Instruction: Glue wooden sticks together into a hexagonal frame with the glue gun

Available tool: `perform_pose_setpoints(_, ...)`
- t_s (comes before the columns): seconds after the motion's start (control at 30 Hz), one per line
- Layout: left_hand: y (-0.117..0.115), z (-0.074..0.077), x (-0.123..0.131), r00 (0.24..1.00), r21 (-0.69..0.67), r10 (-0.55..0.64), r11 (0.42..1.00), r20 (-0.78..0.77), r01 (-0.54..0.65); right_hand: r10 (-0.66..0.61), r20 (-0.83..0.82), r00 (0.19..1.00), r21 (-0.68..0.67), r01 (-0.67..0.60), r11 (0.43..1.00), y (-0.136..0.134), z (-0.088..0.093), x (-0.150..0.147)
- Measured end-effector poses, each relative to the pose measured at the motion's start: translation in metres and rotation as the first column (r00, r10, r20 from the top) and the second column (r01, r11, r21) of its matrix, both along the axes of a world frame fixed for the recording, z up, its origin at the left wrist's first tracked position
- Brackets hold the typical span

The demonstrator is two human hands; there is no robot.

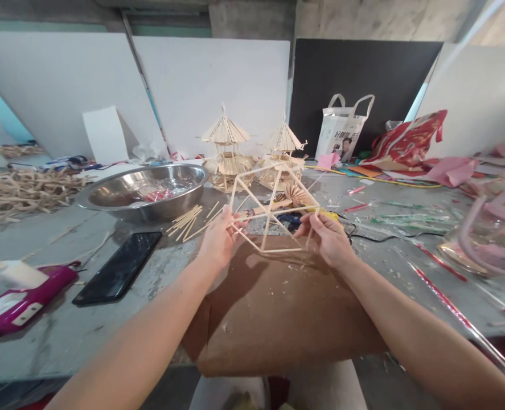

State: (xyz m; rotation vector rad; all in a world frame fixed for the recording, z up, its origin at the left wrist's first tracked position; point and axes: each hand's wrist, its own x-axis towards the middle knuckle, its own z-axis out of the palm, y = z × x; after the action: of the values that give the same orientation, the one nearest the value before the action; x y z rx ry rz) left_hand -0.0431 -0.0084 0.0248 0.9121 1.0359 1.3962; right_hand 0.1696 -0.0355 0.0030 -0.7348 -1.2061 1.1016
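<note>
- Grey counter [389, 290], backed by upright panels, white [218, 91] to the left and black [363, 68] right of centre; a brown cardboard sheet [269, 313] covers its near edge.
- Hexagonal stick frame [269, 214], with three crossing spokes, held tilted above the far part of the cardboard sheet, between the two hands.
- Left hand [218, 239]: fingers pinching the left corner of the frame.
- Right hand [332, 239]: fingers grasping the frame at its right corner.
- Two pagoda models [225, 131] of pale sticks, standing side by side beyond the frame, each with a conical roof.
- Steel basin [167, 208], left of the models, containing clear and red plastic packaging; loose sticks [186, 222] lie just beside it.
- Black smartphone [118, 267], left of the left hand; farther left, a magenta device [42, 293] and, beyond it, a heap of sticks [25, 193].
- White carrier bag [340, 134], upright before the black panel.
</note>
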Motion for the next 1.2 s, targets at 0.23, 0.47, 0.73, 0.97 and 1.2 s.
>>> perform_pose_setpoints(0.23,-0.010,0.036,-0.006,0.590,0.672,0.530,0.740,-0.609,0.029,0.258,-0.016,0.966,-0.092,-0.258,0.962,-0.010,0.014,0.008)
perform_pose_setpoints(0.47,-0.024,0.093,0.027,0.084,0.179,0.161,0.778,-0.983,0.603,0.378,0.046,0.925,-0.197,-0.363,0.911,-0.012,0.014,0.014)
perform_pose_setpoints(0.73,-0.006,0.094,0.038,0.006,-0.096,-0.131,0.758,-0.991,0.645,0.447,0.060,0.892,-0.331,-0.405,0.852,-0.010,0.019,0.020)
perform_pose_setpoints(0.97,0.006,0.075,0.035,0.005,-0.282,-0.392,0.670,-0.920,0.686,0.501,0.098,0.860,-0.447,-0.412,0.794,-0.007,0.019,0.023)
perform_pose_setpoints(1.2,0.014,0.050,0.031,0.000,-0.315,-0.458,0.611,-0.889,0.726,0.551,0.163,0.818,-0.509,-0.409,0.758,-0.005,0.013,0.021)
